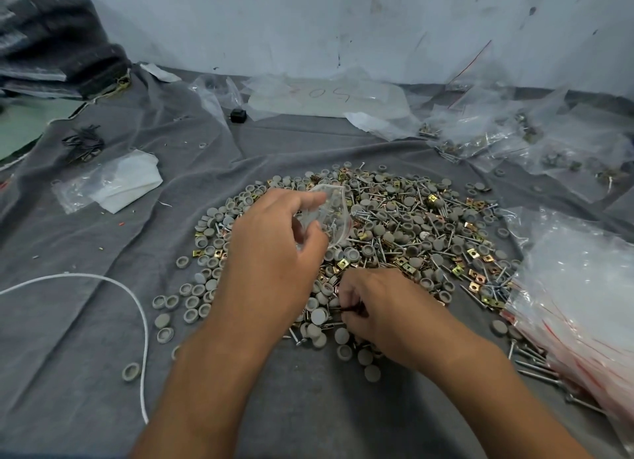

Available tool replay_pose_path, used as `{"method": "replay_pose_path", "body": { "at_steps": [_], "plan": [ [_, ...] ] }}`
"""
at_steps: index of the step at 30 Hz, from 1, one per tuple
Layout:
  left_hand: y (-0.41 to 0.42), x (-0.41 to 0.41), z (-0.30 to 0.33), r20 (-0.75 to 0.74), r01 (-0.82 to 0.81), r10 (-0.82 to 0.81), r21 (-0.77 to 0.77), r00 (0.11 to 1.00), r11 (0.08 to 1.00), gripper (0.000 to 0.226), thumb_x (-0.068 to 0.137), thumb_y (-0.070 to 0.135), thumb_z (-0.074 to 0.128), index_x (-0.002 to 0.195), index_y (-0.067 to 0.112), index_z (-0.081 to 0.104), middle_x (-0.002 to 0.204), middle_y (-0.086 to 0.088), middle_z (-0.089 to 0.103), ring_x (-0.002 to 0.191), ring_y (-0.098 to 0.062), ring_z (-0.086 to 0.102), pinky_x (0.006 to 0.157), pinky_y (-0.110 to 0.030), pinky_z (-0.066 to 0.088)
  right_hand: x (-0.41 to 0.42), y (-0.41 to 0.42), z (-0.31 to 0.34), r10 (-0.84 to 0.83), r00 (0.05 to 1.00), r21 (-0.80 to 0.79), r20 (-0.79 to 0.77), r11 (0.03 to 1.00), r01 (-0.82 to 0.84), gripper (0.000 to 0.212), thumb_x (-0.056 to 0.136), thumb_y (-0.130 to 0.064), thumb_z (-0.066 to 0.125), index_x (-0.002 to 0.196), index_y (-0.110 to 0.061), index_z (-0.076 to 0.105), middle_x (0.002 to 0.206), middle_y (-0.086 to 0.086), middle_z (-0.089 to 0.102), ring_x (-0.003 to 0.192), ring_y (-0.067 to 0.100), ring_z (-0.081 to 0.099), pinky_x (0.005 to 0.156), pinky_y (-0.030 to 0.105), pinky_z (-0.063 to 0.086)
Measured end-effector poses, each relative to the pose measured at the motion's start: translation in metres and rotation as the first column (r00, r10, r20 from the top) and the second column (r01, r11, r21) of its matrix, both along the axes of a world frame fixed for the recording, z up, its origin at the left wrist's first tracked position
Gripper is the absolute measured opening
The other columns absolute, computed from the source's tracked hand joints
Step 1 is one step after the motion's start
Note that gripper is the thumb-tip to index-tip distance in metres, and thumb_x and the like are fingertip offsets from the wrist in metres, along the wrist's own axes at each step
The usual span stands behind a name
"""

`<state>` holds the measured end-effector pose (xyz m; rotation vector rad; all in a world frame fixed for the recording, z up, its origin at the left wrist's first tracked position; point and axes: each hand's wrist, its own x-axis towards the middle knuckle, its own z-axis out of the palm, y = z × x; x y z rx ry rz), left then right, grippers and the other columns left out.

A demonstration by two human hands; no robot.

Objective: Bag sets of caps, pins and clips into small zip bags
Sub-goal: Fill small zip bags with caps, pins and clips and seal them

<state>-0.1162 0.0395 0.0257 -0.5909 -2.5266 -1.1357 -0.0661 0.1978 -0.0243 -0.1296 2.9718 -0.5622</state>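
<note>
The small clear zip bag, its mouth facing away and right, hung above the heap of grey round caps, steel pins and brass clips on the grey cloth-covered worktop. The left hand pinched it. The right hand, nearer the person, clenched its fingers on something dark and thin in the heap, just below and right of the bag.

Your left hand holds a small clear zip bag open above the heap, with a few pins showing inside it. Beneath lies a wide pile of round grey caps, thin silver pins and brassy square clips, all mixed on the grey cloth. Your right hand pinches something small at the pile's near edge. Empty bags are stacked at your right.
</note>
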Motion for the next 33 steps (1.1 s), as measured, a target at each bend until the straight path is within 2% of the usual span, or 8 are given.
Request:
{"method": "replay_pose_path", "body": {
  "at_steps": [3,11,17,20,23,28,30,33],
  "plan": [
    [0.000,0.000,0.000,0.006,-0.002,0.002,-0.004,1.000,1.000,0.033,0.092,0.018,0.065,0.123,0.029,0.067,0.099,0.021,0.060,0.086,0.002,0.056,0.076,-0.002,0.039,-0.003,0.008,0.000,-0.030,1.000,-0.116,0.002,0.993,0.030,0.015,0.097,-0.028,0.063,0.107,-0.037,0.057,0.101,-0.016,0.060,0.086,0.004,0.058,0.078,0.032,0.054],
    [0.000,0.000,0.002,0.012,0.004,-0.004,-0.012,1.000,1.000,0.033,0.093,0.017,0.064,0.124,0.028,0.067,0.094,0.022,0.057,0.086,-0.001,0.056,0.074,-0.003,0.039,-0.007,0.012,-0.001,-0.023,0.999,-0.117,-0.043,0.993,0.018,0.003,0.096,-0.037,0.065,0.097,-0.036,0.062,0.098,-0.016,0.054,0.089,0.007,0.057,0.081,0.036,0.054],
    [0.001,0.000,0.001,0.007,0.002,-0.002,-0.011,1.000,1.000,0.033,0.092,0.017,0.065,0.123,0.027,0.067,0.097,0.021,0.058,0.087,0.001,0.056,0.076,-0.001,0.037,-0.006,-0.001,-0.003,0.052,0.993,0.066,-0.109,0.997,-0.045,0.022,0.097,-0.039,0.064,0.118,-0.043,0.057,0.107,-0.017,0.053,0.096,0.005,0.054,0.074,0.025,0.040],
    [0.001,0.000,0.000,0.003,0.000,0.000,-0.008,1.000,1.000,0.033,0.092,0.017,0.066,0.123,0.027,0.068,0.099,0.020,0.060,0.086,0.001,0.056,0.075,-0.001,0.037,-0.006,-0.006,-0.002,0.093,0.984,0.114,-0.151,0.991,-0.076,0.021,0.099,-0.039,0.059,0.119,-0.042,0.056,0.110,-0.016,0.052,0.105,0.007,0.055,0.078,0.025,0.045],
    [0.000,-0.001,0.000,0.005,0.003,-0.003,-0.006,1.000,1.000,0.033,0.092,0.017,0.066,0.123,0.027,0.068,0.100,0.020,0.061,0.085,0.000,0.056,0.075,-0.002,0.038,-0.007,-0.007,-0.001,0.119,0.983,0.122,-0.137,0.987,-0.103,0.020,0.099,-0.037,0.060,0.118,-0.040,0.057,0.111,-0.016,0.053,0.106,0.008,0.055,0.080,0.027,0.049],
    [-0.001,-0.001,0.000,0.008,0.008,-0.008,-0.007,1.000,1.000,0.032,0.092,0.016,0.066,0.122,0.026,0.068,0.098,0.019,0.060,0.085,-0.001,0.057,0.073,-0.002,0.038,-0.006,-0.005,-0.002,0.146,0.980,0.138,-0.136,0.982,-0.128,0.006,0.102,-0.035,0.054,0.104,-0.039,0.058,0.104,-0.014,0.048,0.092,0.007,0.051,0.070,0.026,0.045],
    [-0.001,-0.001,0.000,0.010,0.014,-0.014,-0.007,1.000,1.000,0.032,0.092,0.017,0.066,0.123,0.026,0.068,0.098,0.020,0.059,0.086,0.002,0.056,0.073,-0.002,0.038,-0.006,-0.002,-0.004,0.135,0.982,0.100,-0.132,0.988,-0.122,0.005,0.103,-0.034,0.053,0.102,-0.038,0.055,0.105,-0.014,0.045,0.087,0.005,0.048,0.069,0.025,0.043],
    [0.000,0.000,0.000,0.012,0.029,-0.029,-0.004,0.999,1.000,0.033,0.091,0.015,0.066,0.123,0.025,0.067,0.101,0.020,0.059,0.087,0.005,0.056,0.076,-0.001,0.038,-0.009,0.007,0.000,0.019,0.989,-0.130,-0.148,0.991,-0.038,0.008,0.102,-0.036,0.053,0.098,-0.043,0.052,0.104,-0.019,0.044,0.088,0.000,0.051,0.074,0.020,0.046]
  ]
}}
